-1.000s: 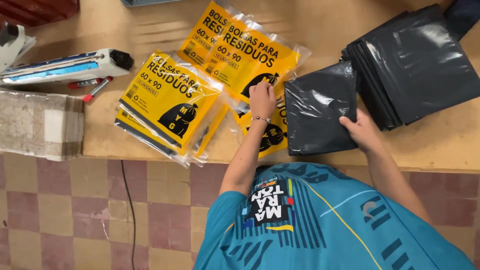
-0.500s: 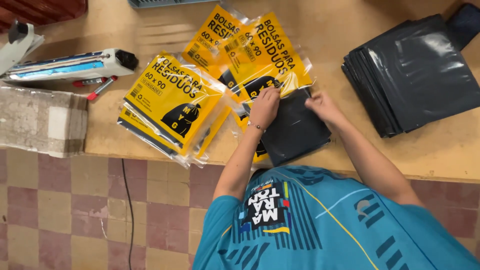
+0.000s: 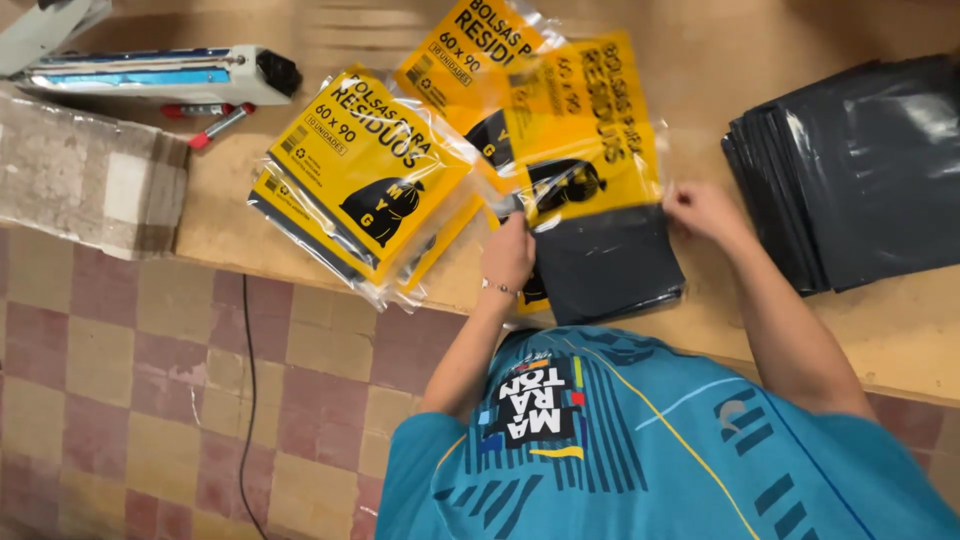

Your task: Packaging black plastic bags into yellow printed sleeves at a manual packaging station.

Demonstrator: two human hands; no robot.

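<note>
Nearest the person, a folded dark garbage bag [image 3: 610, 262] lies at the desk [image 3: 300, 245] edge, half inside a clear yellow-printed sleeve [image 3: 590, 160]. The left hand [image 3: 508, 255] has its grip pinched on the sleeve's open edge; the right hand [image 3: 703, 210] pinches the opposite corner. Left of them, filled packs [image 3: 365, 180] are already stacked. Farther right, a pile of unpacked dark bags [image 3: 860, 170] remains. A heat sealer [image 3: 150, 75] sits at the far left.

A teal short-sleeved shirt [image 3: 650, 450] is worn, marked with dark stripes, thin yellow and pale lines, and a black chest patch at six o'clock. A thin bracelet [image 3: 497, 288] is seen on the left wrist.
</note>
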